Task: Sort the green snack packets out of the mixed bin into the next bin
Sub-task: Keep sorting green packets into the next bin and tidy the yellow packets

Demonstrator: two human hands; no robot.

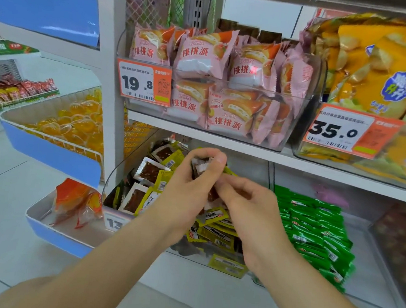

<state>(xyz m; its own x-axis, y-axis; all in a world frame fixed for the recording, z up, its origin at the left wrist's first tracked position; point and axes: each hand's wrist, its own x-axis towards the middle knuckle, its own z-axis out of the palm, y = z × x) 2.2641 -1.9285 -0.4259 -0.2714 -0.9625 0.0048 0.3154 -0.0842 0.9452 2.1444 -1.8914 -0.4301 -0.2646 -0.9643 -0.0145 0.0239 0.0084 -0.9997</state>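
The white metal shelf (234, 145) carries two clear, hard plastic bins side by side on its lower board. The mixed bin (106, 182), towards the left end and with a rounded rim, is heaped with glossy yellow-green packets (217, 237). These are flat and rectangular, with zigzag-cut ends and dark brown windows. The next bin (358, 270), to its right, holds the green snack packets (313, 225), slick foil lying in overlapping rows. Both my bare forearms reach over the mixed bin. My left hand (192, 179) is raised above the heap, fingers and thumb curled round a bunch of packets (202, 168) with crinkly edges. My right hand (246, 203), touching it, pinches the lower end of that bunch with bent fingertips.
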